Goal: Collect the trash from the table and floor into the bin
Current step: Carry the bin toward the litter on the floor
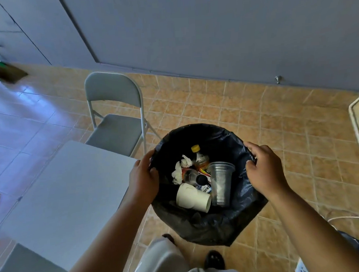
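Head view: arms extended, left grip (144,178) and right grip (264,168) each clasp the bin (211,231) rim. Inside: one white cup (191,197), one stack of clear cups (221,183), two bottles (200,158).

This looks like a plain break room or office side room. A grey folding chair (114,110) at centre left stands by a white table (62,195) on a tan tiled floor (214,104), with blue-grey wall panels (189,30) across the top and a broom (8,72) upper left.
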Demonstrator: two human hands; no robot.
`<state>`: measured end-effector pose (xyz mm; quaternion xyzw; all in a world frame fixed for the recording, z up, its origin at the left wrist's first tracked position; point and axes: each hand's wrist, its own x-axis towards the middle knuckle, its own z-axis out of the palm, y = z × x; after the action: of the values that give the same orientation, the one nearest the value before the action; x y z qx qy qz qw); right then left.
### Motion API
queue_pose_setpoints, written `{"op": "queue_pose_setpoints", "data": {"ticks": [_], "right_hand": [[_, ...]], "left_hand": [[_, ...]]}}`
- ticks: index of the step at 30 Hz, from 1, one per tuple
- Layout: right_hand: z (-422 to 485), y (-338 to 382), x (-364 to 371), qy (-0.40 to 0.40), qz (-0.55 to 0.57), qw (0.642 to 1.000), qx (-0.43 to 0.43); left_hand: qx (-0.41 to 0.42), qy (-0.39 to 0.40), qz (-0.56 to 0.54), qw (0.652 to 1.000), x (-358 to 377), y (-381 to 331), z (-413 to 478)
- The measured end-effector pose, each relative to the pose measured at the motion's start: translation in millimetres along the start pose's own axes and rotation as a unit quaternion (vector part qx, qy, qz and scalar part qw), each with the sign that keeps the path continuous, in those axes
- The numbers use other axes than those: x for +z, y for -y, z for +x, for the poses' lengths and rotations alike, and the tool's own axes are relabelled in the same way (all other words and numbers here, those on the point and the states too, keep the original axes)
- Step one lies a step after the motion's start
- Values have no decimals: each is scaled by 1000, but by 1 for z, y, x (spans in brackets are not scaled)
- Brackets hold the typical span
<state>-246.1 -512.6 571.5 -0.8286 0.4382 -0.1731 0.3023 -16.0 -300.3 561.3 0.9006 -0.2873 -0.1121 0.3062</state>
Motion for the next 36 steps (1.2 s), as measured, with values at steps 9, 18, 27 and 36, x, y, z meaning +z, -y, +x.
{"op": "queue_pose_setpoints", "data": {"ticks": [9, 18, 27, 36], "right_hand": [[84, 16, 14, -8, -13, 1000, 14], [205, 61, 41, -41, -42, 998, 26], [315, 90, 65, -46, -39, 998, 31], [458, 82, 80, -13, -19, 1000, 8]], "left_hand": [[18, -4, -21, 1000, 6, -12, 100], [13, 53, -62, 997, 1, -11, 244], [19, 36, -66, 997, -11, -24, 366], [-13, 14, -48, 999, 22, -53, 472]]}}
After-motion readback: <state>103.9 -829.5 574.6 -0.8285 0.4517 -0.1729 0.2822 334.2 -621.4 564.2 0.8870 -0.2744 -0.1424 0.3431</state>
